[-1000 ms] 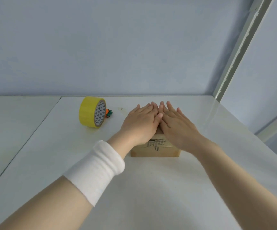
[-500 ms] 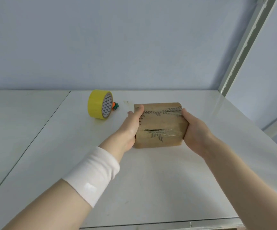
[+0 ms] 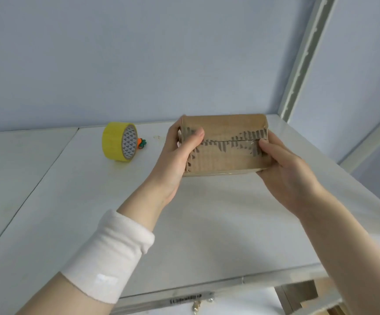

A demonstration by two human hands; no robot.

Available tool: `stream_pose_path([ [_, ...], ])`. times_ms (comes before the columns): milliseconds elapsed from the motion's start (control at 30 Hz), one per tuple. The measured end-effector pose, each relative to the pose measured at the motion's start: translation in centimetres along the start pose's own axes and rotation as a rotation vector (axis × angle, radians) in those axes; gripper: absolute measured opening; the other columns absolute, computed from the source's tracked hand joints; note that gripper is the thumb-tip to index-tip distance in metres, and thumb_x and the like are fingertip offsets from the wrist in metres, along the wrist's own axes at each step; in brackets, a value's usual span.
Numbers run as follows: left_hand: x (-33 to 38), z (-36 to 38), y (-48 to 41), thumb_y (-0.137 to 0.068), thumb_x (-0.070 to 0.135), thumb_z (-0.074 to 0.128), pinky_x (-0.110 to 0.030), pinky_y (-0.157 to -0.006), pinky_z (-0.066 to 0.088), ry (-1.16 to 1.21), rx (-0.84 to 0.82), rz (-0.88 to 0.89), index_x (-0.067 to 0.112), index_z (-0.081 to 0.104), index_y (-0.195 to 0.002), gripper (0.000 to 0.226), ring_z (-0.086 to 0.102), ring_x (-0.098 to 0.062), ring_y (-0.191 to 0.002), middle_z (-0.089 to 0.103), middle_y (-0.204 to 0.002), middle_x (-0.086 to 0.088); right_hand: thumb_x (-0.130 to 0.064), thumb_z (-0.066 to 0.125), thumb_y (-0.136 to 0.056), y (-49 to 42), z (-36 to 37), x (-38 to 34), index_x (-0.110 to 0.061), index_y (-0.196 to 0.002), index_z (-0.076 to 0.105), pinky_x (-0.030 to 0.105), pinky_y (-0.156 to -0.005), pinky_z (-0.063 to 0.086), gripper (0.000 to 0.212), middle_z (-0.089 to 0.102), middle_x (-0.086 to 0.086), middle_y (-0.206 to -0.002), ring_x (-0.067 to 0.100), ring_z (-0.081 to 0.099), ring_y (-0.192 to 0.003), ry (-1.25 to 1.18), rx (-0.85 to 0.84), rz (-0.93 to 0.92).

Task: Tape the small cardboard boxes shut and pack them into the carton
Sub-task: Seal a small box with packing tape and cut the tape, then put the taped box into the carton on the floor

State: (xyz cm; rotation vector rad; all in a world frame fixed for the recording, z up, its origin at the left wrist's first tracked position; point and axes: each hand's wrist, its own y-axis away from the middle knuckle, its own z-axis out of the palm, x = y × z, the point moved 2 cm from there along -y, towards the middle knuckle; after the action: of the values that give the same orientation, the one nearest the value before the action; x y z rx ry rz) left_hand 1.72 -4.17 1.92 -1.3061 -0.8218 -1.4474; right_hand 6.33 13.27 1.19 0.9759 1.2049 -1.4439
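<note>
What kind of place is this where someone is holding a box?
Probably a plain packing bench: a white table, a yellow tape roll standing on it, and a small cardboard box gripped by the left hand and right hand, before a pale wall.

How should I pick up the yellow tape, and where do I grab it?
Probably from above. The tape stands on its edge, hole facing right, so pinch the top of the ring: thumb inside the hole, fingers over the yellow outside. The left hand and right hand hold the box.
</note>
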Motion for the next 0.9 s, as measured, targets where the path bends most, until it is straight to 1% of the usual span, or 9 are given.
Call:
stream_pose_path([
  [133, 1.0, 0.7, 2.2, -0.077, 0.041, 0.059, -0.027, -0.098, 0.044, -0.041, -0.138, 0.163, 0.045, 0.038, -0.126, 0.054, 0.056, 0.005, -0.110, 0.057, -0.122, 0.018, -0.030, 0.044, -0.089, 4.6, 0.1, -1.8, -0.025, -0.118, 0.056, 0.032, -0.099, 0.040, 0.032, 0.068, -0.008, -0.109, 0.007, 0.060, -0.106, 0.055, 0.022, -0.045],
  [233, 1.8, 0.6, 4.6, -0.072, 0.051, 0.059, -0.011, -0.095, 0.038, -0.124, -0.288, 0.257, 0.057, 0.032, -0.121, 0.057, 0.045, 0.021, -0.111, 0.044, -0.127, 0.028, -0.045, 0.062, -0.082, 8.4, 0.9, -2.8, -0.021, -0.127, 0.051, 0.030, -0.090, 0.050, 0.052, 0.065, 0.002, -0.120, 0.018, 0.059, -0.115, 0.121, 0.030, -0.103],
  [300, 1.6, 0.4, 6.4, -0.077, 0.046, 0.059, 0.002, -0.086, 0.033, -0.144, -0.381, 0.280, 0.056, 0.026, -0.124, 0.058, 0.036, 0.030, -0.111, 0.033, -0.132, 0.030, -0.049, 0.073, -0.071, 11.0, 1.5, -2.7, -0.028, -0.127, 0.051, 0.028, -0.086, 0.051, 0.063, 0.064, 0.004, -0.121, 0.021, 0.059, -0.115, 0.153, 0.088, -0.098],
  [367, 1.2, 0.3, 8.0, -0.080, 0.037, 0.056, 0.006, -0.082, 0.032, -0.136, -0.460, 0.271, 0.052, 0.022, -0.127, 0.059, 0.035, 0.033, -0.107, 0.032, -0.125, 0.035, -0.051, 0.078, -0.064, 13.4, 2.0, -2.1, -0.035, -0.130, 0.046, 0.029, -0.086, 0.052, 0.075, 0.063, 0.003, -0.123, 0.022, 0.059, -0.115, 0.161, 0.169, -0.093],
  [567, 1.0, 2.6, 12.0, -0.080, 0.035, 0.053, -0.003, -0.082, 0.043, -0.105, -0.693, 0.134, 0.054, 0.014, -0.130, 0.067, 0.043, 0.026, -0.110, 0.045, -0.109, 0.052, -0.054, 0.081, -0.057, 21.4, 2.6, -2.3, -0.038, -0.141, 0.033, 0.034, -0.098, 0.047, 0.098, 0.047, 0.002, -0.142, 0.020, 0.048, -0.128, 0.183, 0.401, -0.114],
  [667, 0.4, 5.4, 14.2, -0.082, 0.040, 0.062, -0.005, -0.085, 0.044, -0.105, -0.746, 0.122, 0.046, 0.011, -0.143, 0.080, 0.039, 0.020, -0.120, 0.036, -0.132, 0.041, -0.055, 0.083, -0.053, 26.0, 1.9, -3.0, -0.032, -0.144, 0.030, 0.039, -0.096, 0.049, 0.108, 0.049, 0.004, -0.139, 0.022, 0.050, -0.125, 0.228, 0.526, -0.124],
  [733, -0.3, 7.6, 15.8, -0.081, 0.046, 0.065, -0.016, -0.094, 0.046, -0.124, -0.778, 0.104, 0.043, 0.021, -0.144, 0.077, 0.042, 0.008, -0.126, 0.040, -0.140, 0.027, -0.054, 0.084, -0.050, 29.0, 1.3, -3.6, -0.033, -0.145, 0.028, 0.041, -0.094, 0.051, 0.112, 0.053, 0.002, -0.135, 0.021, 0.052, -0.124, 0.274, 0.606, -0.145],
  [833, -2.2, 11.7, 18.7, -0.081, 0.051, 0.061, -0.023, -0.093, 0.045, -0.130, -0.844, 0.035, 0.036, 0.046, -0.133, 0.056, 0.055, -0.003, -0.117, 0.060, -0.126, 0.014, -0.055, 0.084, -0.048, 33.9, 0.1, -4.3, -0.043, -0.141, 0.027, 0.049, -0.101, 0.044, 0.110, 0.046, -0.006, -0.140, 0.014, 0.045, -0.129, 0.388, 0.762, -0.191],
  [900, -4.0, 14.7, 21.1, -0.076, 0.057, 0.058, -0.030, -0.093, 0.046, -0.026, -0.931, -0.141, 0.033, 0.050, -0.129, 0.058, 0.059, -0.006, -0.113, 0.065, -0.119, 0.011, -0.057, 0.082, -0.051, 37.6, -1.0, -4.4, -0.044, -0.142, 0.023, 0.049, -0.107, 0.037, 0.109, 0.037, -0.007, -0.146, 0.010, 0.037, -0.134, 0.516, 0.846, -0.215],
])
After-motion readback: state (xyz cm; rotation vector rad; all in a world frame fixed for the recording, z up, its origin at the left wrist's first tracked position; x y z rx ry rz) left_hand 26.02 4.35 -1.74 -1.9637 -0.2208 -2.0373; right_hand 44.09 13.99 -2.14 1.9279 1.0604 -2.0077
